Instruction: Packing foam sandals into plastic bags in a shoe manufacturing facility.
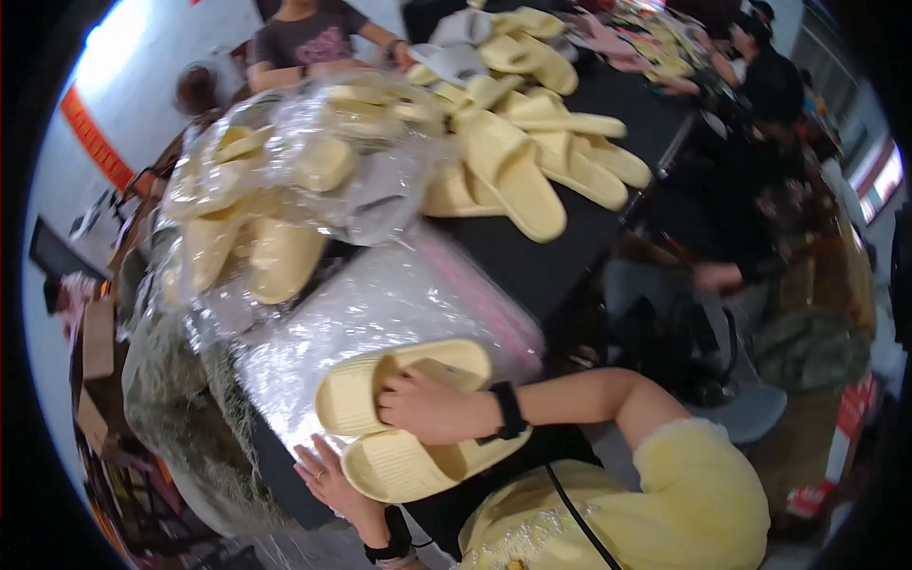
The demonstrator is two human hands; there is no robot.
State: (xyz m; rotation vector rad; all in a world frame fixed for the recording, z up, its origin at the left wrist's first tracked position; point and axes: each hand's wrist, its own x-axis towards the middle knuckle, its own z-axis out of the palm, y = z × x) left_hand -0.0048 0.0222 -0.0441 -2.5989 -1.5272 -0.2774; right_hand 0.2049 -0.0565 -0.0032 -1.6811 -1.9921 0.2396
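Observation:
Two pale yellow slide slippers lie side by side before me: the farther slipper (350,397) on a stack of clear plastic bags (328,323), the nearer slipper (391,465) at its front edge. My right hand (435,407) reaches over the pair, its curled fingers tucked into the foot opening of the farther slipper and gripping it; the fingertips are hidden. My left hand (334,486), with a ring on one finger, rests by the toe of the nearer slipper. Its fingers are stretched out over the corner of the bags.
Bagged yellow and grey slippers (285,180) are heaped beyond the bag stack. Loose yellow slippers (518,176) pile up on the black table (560,271). A frayed woven sack (180,408) stands at left. One person (309,43) is across the table; others sit at right.

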